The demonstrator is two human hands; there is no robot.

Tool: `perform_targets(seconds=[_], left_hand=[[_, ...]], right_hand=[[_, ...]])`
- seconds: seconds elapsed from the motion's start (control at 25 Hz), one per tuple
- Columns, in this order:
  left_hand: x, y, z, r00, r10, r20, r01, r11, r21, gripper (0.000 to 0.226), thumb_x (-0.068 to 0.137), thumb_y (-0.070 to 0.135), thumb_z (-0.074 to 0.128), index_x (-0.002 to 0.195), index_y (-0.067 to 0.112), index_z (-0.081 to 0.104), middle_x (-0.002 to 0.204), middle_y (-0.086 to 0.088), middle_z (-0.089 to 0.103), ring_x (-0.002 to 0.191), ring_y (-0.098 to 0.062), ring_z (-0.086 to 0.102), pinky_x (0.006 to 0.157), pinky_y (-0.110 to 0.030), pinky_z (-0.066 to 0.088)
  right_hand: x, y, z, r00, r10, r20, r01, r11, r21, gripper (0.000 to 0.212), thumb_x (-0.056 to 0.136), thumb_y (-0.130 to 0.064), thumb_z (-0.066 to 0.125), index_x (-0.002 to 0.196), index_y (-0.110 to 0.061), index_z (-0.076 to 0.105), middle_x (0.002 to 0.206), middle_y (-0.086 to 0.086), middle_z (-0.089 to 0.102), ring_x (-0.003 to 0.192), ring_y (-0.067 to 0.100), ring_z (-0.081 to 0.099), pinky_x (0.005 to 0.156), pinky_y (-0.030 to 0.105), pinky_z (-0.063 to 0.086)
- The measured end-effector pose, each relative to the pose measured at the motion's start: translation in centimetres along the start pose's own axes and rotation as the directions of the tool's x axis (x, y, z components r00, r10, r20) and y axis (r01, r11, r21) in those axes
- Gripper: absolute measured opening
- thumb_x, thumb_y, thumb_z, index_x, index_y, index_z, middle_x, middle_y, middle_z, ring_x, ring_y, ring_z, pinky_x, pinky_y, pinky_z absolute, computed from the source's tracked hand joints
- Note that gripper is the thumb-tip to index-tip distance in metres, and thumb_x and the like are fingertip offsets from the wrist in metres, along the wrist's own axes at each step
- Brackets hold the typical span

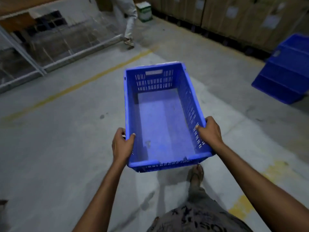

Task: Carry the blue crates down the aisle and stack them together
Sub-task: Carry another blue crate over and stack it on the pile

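Note:
An empty blue crate (pixel 160 118) with slotted walls is held out in front of me above the concrete floor. My left hand (pixel 121 145) grips its left rim near the close corner, thumb inside the wall. My right hand (pixel 211 131) grips the right rim, thumb inside as well. A stack of blue crates (pixel 287 72) stands on the floor at the right edge of the view, partly cut off.
A person (pixel 127 19) walks ahead up the aisle. A metal rack (pixel 55 39) lines the left side behind a yellow floor line (pixel 93 77). Cardboard boxes (pixel 234 17) line the right. A small white-green box (pixel 144 11) sits far ahead. My sandalled foot (pixel 196 176) shows below the crate.

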State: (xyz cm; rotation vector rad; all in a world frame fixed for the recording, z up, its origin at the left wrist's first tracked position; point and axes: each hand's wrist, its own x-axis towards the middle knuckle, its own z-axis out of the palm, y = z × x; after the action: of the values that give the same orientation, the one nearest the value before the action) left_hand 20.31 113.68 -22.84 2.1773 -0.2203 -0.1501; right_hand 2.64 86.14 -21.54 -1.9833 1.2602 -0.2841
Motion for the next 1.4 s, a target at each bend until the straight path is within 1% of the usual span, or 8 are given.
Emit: perform_targets(seconds=[0.24, 0.44, 0.56, 0.64, 0.72, 0.8, 1.04, 1.4], left_hand=[[14.6, 12.2, 15.8, 0.941, -0.102, 0.322, 0.113, 0.994, -0.014, 0.045, 0.063, 0.057, 0.068, 0.071, 0.016, 0.052, 0.066, -0.004, 0.055, 0.064, -0.025, 0.051, 0.064, -0.038, 0.042], [20.9, 24.8, 29.1, 0.838, -0.101, 0.536, 0.176, 0.980, -0.090, 0.037, 0.074, 0.036, 0.078, 0.068, 0.016, 0.047, 0.057, -0.002, 0.045, 0.052, -0.020, 0.042, 0.050, -0.027, 0.035], [24.3, 31.0, 35.4, 0.778, -0.126, 0.616, 0.268, 0.952, -0.145, 0.029, 0.081, 0.026, 0.077, 0.092, 0.004, 0.061, 0.078, -0.011, 0.068, 0.063, -0.024, 0.063, 0.055, -0.027, 0.049], [26.9, 35.3, 39.5, 0.726, -0.147, 0.671, 0.357, 0.915, -0.186, 0.035, 0.080, 0.027, 0.075, 0.105, 0.003, 0.068, 0.093, -0.015, 0.076, 0.073, -0.029, 0.071, 0.060, -0.031, 0.057], [29.7, 39.1, 43.5, 0.711, -0.096, 0.696, 0.380, 0.885, -0.267, 0.023, 0.085, 0.028, 0.067, 0.094, 0.007, 0.072, 0.079, -0.008, 0.076, 0.060, -0.023, 0.069, 0.052, -0.023, 0.053], [33.2, 42.1, 47.8, 0.710, -0.006, 0.704, 0.349, 0.872, -0.345, 0.026, 0.086, 0.033, 0.062, 0.086, 0.008, 0.069, 0.072, -0.007, 0.069, 0.057, -0.021, 0.064, 0.054, -0.021, 0.049], [44.6, 51.7, 60.3, 0.592, 0.290, 0.752, 0.092, 0.902, -0.421, 0.029, 0.091, 0.036, 0.070, 0.116, 0.025, 0.062, 0.099, 0.005, 0.072, 0.087, -0.011, 0.069, 0.066, -0.017, 0.052], [54.5, 69.7, 76.9, 0.238, 0.502, 0.831, -0.239, 0.860, -0.451, 0.050, 0.068, 0.026, 0.090, 0.091, 0.007, 0.050, 0.077, 0.002, 0.064, 0.066, -0.010, 0.061, 0.057, -0.021, 0.049]], right_hand=[[18.1, 2.3, -8.1, 0.957, 0.252, 0.144, -0.270, 0.955, 0.123, 0.036, 0.077, -0.001, 0.071, 0.113, -0.001, 0.065, 0.100, 0.020, 0.069, 0.090, 0.033, 0.068, 0.069, 0.038, 0.054], [30.3, 3.8, -18.0, 0.954, 0.238, 0.185, -0.268, 0.950, 0.161, 0.058, 0.080, 0.014, 0.063, 0.136, 0.000, 0.052, 0.104, 0.014, 0.058, 0.088, 0.027, 0.058, 0.069, 0.030, 0.046], [36.4, 3.7, -21.7, 0.958, 0.216, 0.188, -0.255, 0.941, 0.223, 0.070, 0.082, 0.013, 0.059, 0.146, -0.011, 0.044, 0.118, 0.009, 0.055, 0.098, 0.027, 0.059, 0.070, 0.030, 0.049], [40.9, 3.8, -23.2, 0.951, 0.255, 0.175, -0.298, 0.905, 0.302, 0.064, 0.082, 0.011, 0.058, 0.141, -0.013, 0.052, 0.116, 0.012, 0.061, 0.100, 0.031, 0.066, 0.073, 0.033, 0.053], [45.8, 3.9, -24.6, 0.946, 0.294, 0.139, -0.325, 0.870, 0.370, 0.041, 0.084, 0.006, 0.063, 0.121, -0.012, 0.068, 0.102, 0.012, 0.068, 0.091, 0.028, 0.070, 0.077, 0.035, 0.055], [50.5, 4.0, -26.1, 0.946, 0.298, 0.129, -0.322, 0.813, 0.485, 0.012, 0.083, -0.011, 0.076, 0.096, -0.011, 0.076, 0.095, 0.012, 0.075, 0.084, 0.025, 0.073, 0.077, 0.032, 0.056], [62.9, 3.5, -29.9, 0.966, 0.254, 0.053, -0.234, 0.766, 0.599, 0.052, 0.065, -0.051, 0.089, 0.086, -0.007, 0.071, 0.091, 0.012, 0.075, 0.087, 0.028, 0.070, 0.082, 0.040, 0.050], [78.1, 4.7, -38.4, 0.876, 0.332, -0.350, -0.087, 0.823, 0.562, 0.044, 0.055, -0.018, 0.099, 0.080, -0.004, 0.066, 0.095, 0.019, 0.074, 0.082, 0.025, 0.074, 0.077, 0.048, 0.059]])
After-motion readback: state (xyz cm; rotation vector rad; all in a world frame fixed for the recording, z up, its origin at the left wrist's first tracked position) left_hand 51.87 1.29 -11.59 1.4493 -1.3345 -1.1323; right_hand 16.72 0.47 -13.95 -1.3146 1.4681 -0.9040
